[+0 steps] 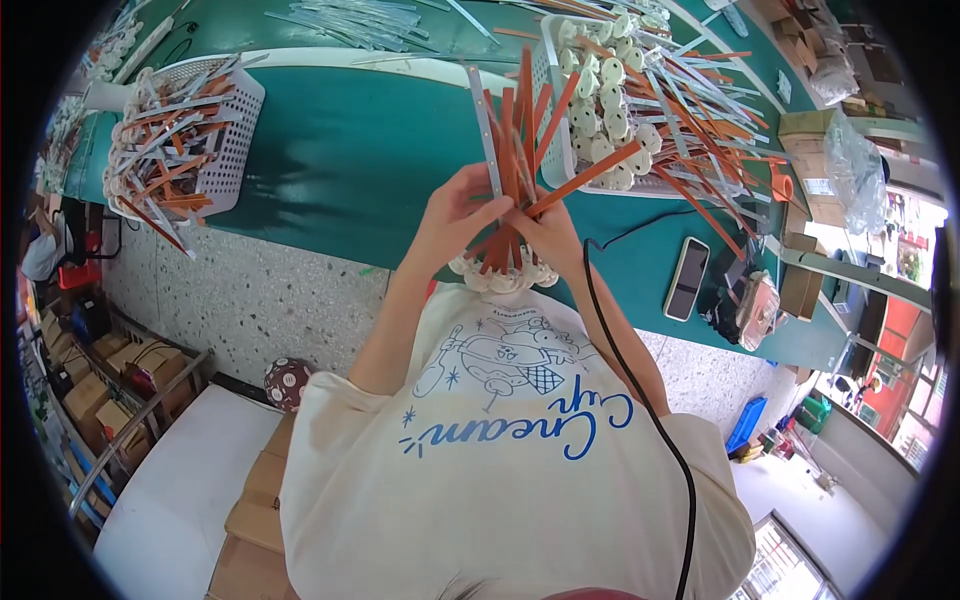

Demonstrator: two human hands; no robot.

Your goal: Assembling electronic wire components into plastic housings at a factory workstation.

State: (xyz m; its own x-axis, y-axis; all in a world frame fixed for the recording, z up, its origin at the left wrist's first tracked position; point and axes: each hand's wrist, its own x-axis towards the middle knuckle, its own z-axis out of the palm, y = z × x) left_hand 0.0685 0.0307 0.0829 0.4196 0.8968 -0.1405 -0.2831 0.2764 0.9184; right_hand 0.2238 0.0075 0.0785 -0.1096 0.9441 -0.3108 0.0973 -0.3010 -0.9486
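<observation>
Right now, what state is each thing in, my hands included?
Left hand: closed on the strip bundle
Right hand: closed on the same bundle
Strip bundle: held, free ends fanned out
Left basket: heaped full
Right basket: heaped full, contents overhanging
Phone: lying flat, screen dark
Black cable: loosely curved

Forearms (397,312) angled inward, fingers (464,186) curled

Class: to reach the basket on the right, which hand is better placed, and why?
Probably the right hand: it is nearer that basket, with the left hand farther off. Both are holding brown strips, though.
</observation>
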